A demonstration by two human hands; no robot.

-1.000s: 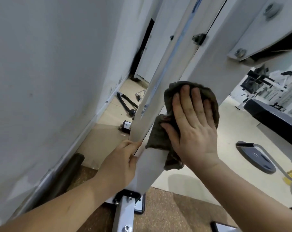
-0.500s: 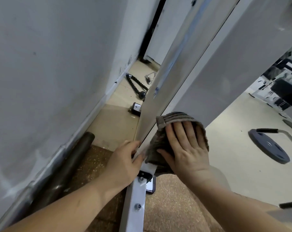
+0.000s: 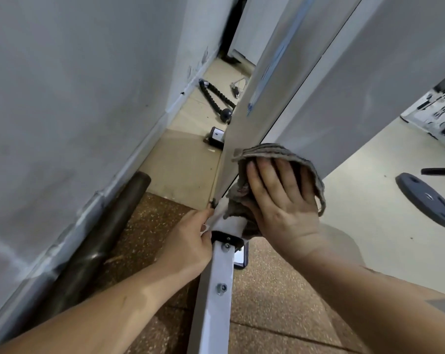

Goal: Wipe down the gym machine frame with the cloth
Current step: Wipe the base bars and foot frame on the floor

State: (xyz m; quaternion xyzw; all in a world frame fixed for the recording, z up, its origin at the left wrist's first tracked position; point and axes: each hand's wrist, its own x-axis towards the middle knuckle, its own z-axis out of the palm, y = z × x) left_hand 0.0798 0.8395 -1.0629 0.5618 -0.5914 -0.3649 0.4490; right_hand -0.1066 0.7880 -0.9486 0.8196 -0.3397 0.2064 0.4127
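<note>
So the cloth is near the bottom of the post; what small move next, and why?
Probably slide the right hand and cloth up the post: they sit just above the black bracket at its foot, with little left below, while the left hand holds its edge.

Your right hand (image 3: 280, 200) lay flat on the cloth (image 3: 272, 149), pressing it against the frame (image 3: 344, 85) just above its base. Your left hand (image 3: 190, 244) gripped the frame's edge beside it. A plate (image 3: 425, 203) lay on the floor to the right, and a pipe (image 3: 109, 226) ran along the wall (image 3: 63, 98).
</note>
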